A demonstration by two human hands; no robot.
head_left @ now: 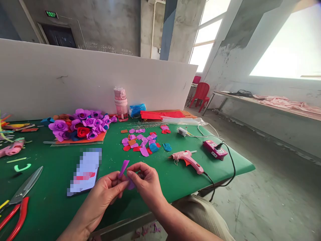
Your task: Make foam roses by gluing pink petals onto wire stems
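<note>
Close to the table's front edge, my left hand (106, 192) and my right hand (145, 180) meet over a purple paper petal (123, 168). Fingers of both hands are closed on it; one strip stands up above the left fingertips, and a paler part shows below the right thumb. Much of the piece is covered by my fingers. Beyond the hands lies a scatter of cut paper petals (144, 142) in purple, red, orange and blue. A pink glue gun (188, 160) rests to the right of my right hand, its nozzle pointing left.
Finished paper flowers (82, 124) are heaped at the back left. A phone (86, 170) and red-handled scissors (22, 197) lie to the left. A pink bottle (121, 104) stands by the white board (95, 77). Black cable runs from a pink power strip (215, 149) over the right edge.
</note>
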